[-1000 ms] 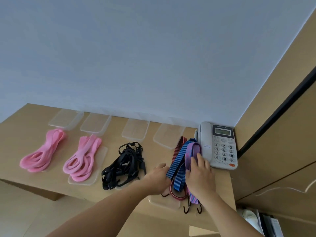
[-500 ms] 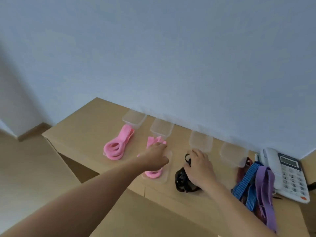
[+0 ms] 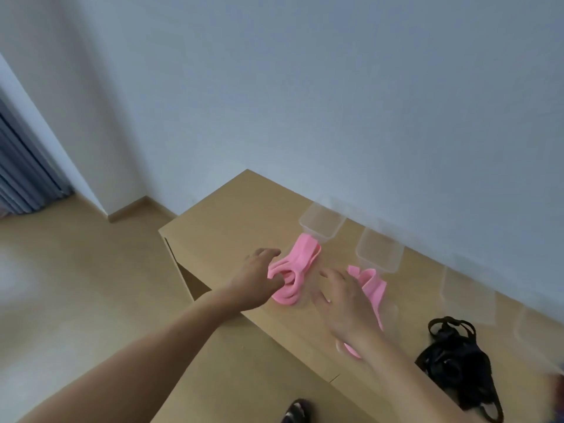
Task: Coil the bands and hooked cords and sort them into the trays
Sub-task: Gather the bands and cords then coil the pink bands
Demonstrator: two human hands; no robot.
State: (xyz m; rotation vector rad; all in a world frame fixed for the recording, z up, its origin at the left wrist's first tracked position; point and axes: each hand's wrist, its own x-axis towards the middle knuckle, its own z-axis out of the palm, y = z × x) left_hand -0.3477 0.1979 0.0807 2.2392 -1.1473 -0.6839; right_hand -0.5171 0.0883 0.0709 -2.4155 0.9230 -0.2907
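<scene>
Two bundles of pink bands lie on the wooden table (image 3: 232, 215). My left hand (image 3: 258, 280) grips the near end of the left pink bundle (image 3: 302, 259) between thumb and curled fingers. My right hand (image 3: 341, 297) hovers with spread, straight fingers over the second pink bundle (image 3: 374, 283), which lies on a flat clear tray (image 3: 392, 312) and is partly hidden by the hand. A tangle of black hooked cords (image 3: 454, 358) sits at the right. Clear trays (image 3: 320, 222) (image 3: 378, 254) (image 3: 467, 290) stand in a row along the wall.
The table's left corner and front edge (image 3: 171, 239) drop to a wooden floor. A grey curtain (image 3: 21, 166) hangs at far left. A dark slipper (image 3: 297, 410) shows at the bottom. Another blurred clear tray (image 3: 537, 337) is at the right edge.
My view has swung left, so the phone and striped cords are gone. My left hand moved from the second pink bundle to the leftmost one. My right hand left the black cords for the second pink bundle.
</scene>
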